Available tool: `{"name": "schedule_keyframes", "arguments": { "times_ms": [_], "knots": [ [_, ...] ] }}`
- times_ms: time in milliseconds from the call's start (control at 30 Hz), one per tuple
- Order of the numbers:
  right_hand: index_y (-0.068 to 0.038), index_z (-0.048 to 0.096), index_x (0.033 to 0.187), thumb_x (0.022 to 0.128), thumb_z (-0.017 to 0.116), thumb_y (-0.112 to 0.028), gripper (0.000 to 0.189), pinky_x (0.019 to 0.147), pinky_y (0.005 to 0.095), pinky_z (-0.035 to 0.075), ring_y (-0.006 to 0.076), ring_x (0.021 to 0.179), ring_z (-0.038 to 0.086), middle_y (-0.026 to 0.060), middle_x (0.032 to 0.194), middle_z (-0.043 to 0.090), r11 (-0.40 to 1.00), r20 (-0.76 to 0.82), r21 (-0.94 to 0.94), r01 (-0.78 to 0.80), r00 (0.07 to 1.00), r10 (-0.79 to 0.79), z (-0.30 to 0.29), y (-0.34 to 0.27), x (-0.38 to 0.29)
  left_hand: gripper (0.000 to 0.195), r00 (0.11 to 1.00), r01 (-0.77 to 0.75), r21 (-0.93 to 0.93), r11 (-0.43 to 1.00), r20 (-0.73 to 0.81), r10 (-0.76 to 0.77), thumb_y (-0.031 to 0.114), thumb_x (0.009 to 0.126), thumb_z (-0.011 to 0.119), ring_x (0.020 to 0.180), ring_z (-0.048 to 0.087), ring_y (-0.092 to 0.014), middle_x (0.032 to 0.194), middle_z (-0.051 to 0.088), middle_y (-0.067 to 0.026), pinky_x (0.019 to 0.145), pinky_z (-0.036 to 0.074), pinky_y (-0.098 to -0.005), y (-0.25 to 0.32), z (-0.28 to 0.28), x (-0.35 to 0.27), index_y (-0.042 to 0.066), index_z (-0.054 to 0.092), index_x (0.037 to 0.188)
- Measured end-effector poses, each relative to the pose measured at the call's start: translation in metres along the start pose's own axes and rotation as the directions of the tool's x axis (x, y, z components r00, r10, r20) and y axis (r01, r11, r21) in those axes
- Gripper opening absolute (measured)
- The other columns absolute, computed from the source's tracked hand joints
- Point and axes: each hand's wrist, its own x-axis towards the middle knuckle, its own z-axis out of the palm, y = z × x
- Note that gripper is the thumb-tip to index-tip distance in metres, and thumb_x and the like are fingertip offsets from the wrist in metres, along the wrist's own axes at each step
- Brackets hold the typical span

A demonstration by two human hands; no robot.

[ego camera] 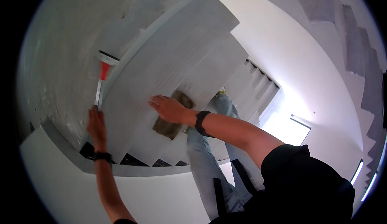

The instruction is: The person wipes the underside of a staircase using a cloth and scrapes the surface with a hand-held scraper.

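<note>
On the left, my left hand grips the end of a long-handled scraper. Its shaft is silver with a red neck, and the wide head with a dark edge lies against the grey landing surface. My right hand is spread palm down over the grey stairs, holding nothing. Beneath it is a brown, worn pad or cloth, partly covered by the hand. The fingertips reach past it over a grey step; whether they press on the step is hard to tell.
Grey stairs descend past my legs, with black triangular pieces along one side. A white curved wall flanks the other side. Bits of debris are scattered on the landing. Bright light comes from an opening at lower right.
</note>
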Motion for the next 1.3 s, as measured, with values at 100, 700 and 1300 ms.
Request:
{"name": "schedule_keyframes", "arguments": {
  "times_ms": [100,700,1300],
  "knots": [
    [-0.003,0.044,0.137,0.083,0.057,-0.006,0.056,0.11,0.0448,0.038,0.0339,0.13,0.045,0.0154,0.143,0.04,0.988,-0.173,-0.137,0.071,0.98,-0.095,-0.028,0.007,-0.004,0.029,0.989,-0.045,-0.167,0.985,0.13,0.067,0.026,0.097,0.056,0.077,0.067,-0.034,0.102,0.066,-0.0102,0.063,0.053,-0.0428,0.092,-0.008,-0.002,0.01,0.057,0.121],
    [-0.013,0.069,0.065,0.072,0.067,-0.015,0.008,0.086,0.0377,0.047,0.0235,0.084,0.063,0.0029,0.074,0.065,0.898,0.172,-0.44,0.02,0.983,0.062,-0.129,0.256,-0.042,0.05,0.812,0.238,-0.748,0.619,0.503,0.296,0.021,0.1,0.05,0.08,0.066,-0.044,0.099,0.067,-0.0262,0.068,0.052,-0.0465,0.387,0.035,0.065,0.01,0.037,0.147],
    [-0.009,0.072,0.071,0.071,0.069,-0.018,0.009,0.088,0.0394,0.044,0.0282,0.078,0.067,0.0092,0.076,0.069,0.846,0.37,-0.529,0.061,0.914,0.165,-0.261,0.351,0.036,0.047,0.898,0.168,-0.775,0.609,0.375,0.23,0.022,0.101,0.046,0.08,0.065,-0.033,0.093,0.065,-0.0227,0.075,0.049,-0.0397,0.48,0.018,0.214,0.005,0.043,0.144]
  ]
}}
